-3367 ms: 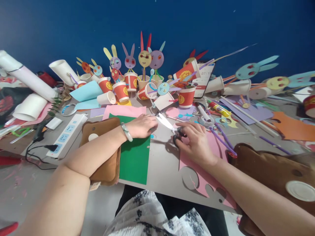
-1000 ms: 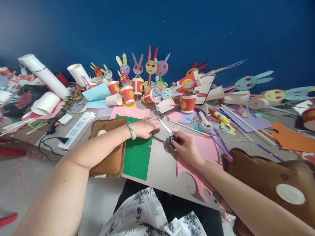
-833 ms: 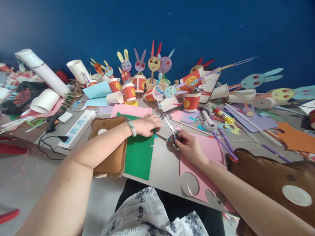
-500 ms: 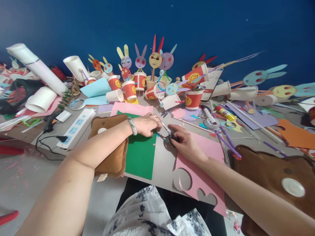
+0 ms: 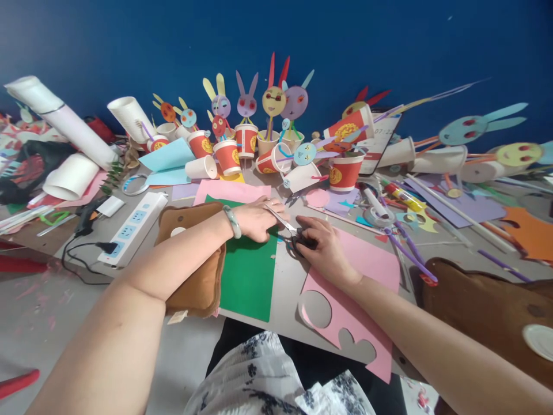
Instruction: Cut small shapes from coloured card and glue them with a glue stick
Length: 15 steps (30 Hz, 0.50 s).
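I record the scissors (image 5: 291,229) above the counter (image 5: 285,282), right of the green sheet (image 5: 248,288), handles gripped in the right hand (image 5: 330,251). Their long axis runs far-left, blades overlapping the left hand (image 5: 258,221) in my view; contact unconfirmed. That hand lies palm-down, fingers bent, at the sheet's far end; I cannot tell whether it pinches anything.
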{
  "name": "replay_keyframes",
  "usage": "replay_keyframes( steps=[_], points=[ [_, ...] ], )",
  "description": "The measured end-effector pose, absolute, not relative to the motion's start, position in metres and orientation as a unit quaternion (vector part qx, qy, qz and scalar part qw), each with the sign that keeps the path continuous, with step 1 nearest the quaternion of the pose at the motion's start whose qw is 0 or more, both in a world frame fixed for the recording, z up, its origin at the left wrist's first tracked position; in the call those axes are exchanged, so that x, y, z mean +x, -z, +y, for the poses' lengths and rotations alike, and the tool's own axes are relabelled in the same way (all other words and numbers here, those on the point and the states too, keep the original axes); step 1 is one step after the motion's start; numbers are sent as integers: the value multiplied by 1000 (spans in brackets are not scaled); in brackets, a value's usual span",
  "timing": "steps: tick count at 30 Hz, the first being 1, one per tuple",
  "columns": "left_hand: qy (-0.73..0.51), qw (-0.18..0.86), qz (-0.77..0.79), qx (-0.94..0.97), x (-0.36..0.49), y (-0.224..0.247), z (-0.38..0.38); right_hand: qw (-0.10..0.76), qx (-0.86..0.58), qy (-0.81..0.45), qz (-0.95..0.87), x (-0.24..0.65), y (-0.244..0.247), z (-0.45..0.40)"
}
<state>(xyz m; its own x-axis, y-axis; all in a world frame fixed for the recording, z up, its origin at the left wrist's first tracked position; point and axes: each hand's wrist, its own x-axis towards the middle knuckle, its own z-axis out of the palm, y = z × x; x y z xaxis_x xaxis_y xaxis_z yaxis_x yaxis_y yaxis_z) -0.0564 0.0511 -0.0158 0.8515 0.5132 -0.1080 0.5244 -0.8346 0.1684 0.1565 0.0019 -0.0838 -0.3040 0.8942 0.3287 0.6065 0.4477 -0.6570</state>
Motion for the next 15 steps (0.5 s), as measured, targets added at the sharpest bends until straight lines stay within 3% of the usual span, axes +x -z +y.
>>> replay_keyframes(
  steps=[6, 15],
  points=[
    [17, 87, 259, 962, -57, 20, 56, 343, -457, -156, -806, 158, 75, -11],
    [52, 87, 311, 945, -52, 18, 56, 214, -323, -130, -913, 161, 57, -44]
  ],
)
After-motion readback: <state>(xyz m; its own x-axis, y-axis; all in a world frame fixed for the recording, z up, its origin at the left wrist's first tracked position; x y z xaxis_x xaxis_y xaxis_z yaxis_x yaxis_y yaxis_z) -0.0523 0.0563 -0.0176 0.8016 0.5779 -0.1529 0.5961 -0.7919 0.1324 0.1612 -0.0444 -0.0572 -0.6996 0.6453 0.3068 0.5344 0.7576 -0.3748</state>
